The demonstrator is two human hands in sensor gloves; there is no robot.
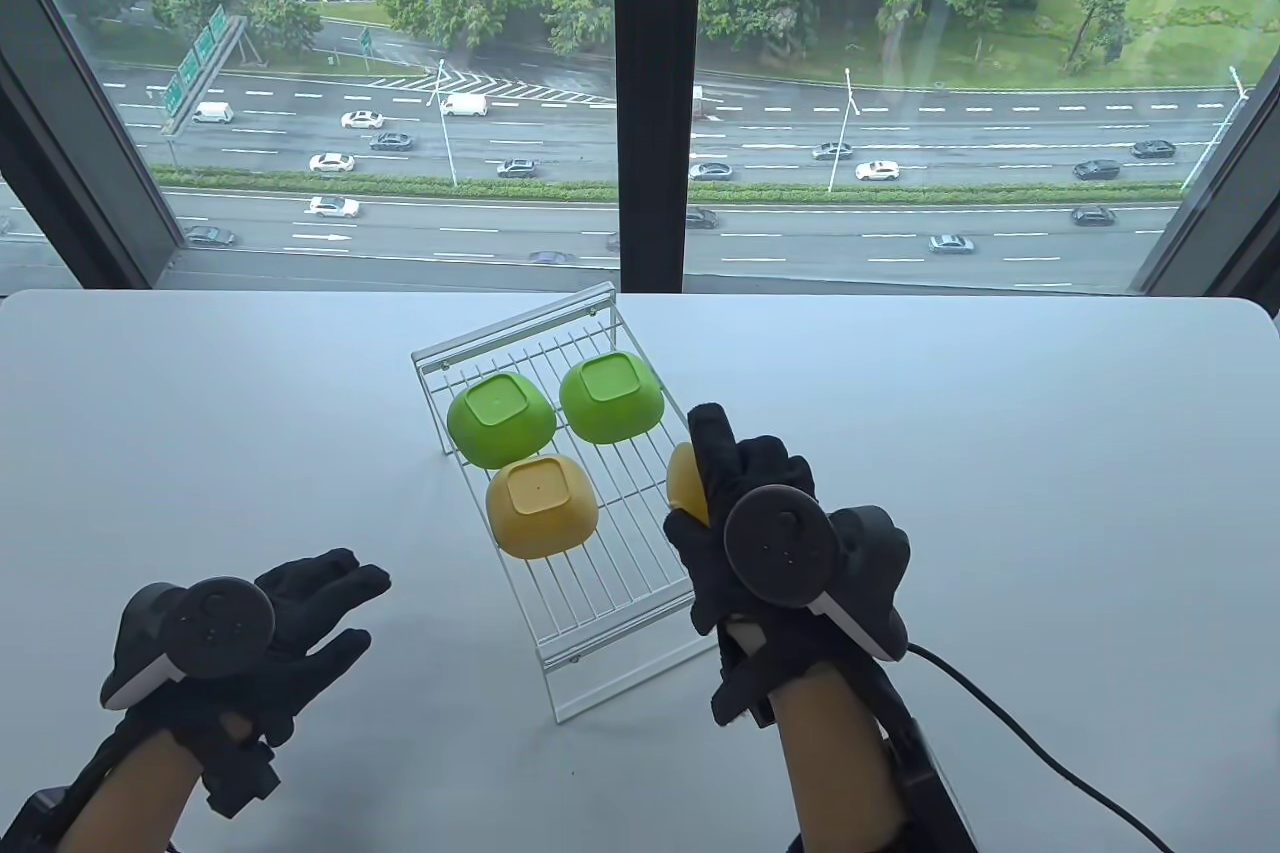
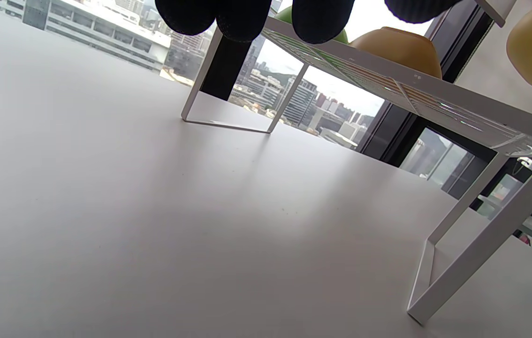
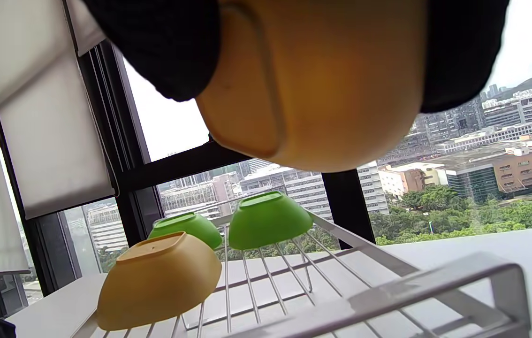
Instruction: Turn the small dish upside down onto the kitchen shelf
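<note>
Nearest, the left hand (image 1: 250, 623) hovers over the white table (image 1: 1000, 493), fingers spread, holding nothing. The right hand (image 1: 770, 533) grips the small yellow plastic dish (image 1: 686, 483) at the right edge of the white wire kitchen shelf (image 1: 600, 583), its base turned leftward. Free wire lies just left of it, beside the overturned yellow dish (image 1: 541, 505); two green dishes (image 1: 555, 403) sit farther back.

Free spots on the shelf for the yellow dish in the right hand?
Bare wire on the shelf: the near end in front of the yellow dish on the rack, and the strip between it and the right hand. The far end is crowded by two green dishes.
</note>
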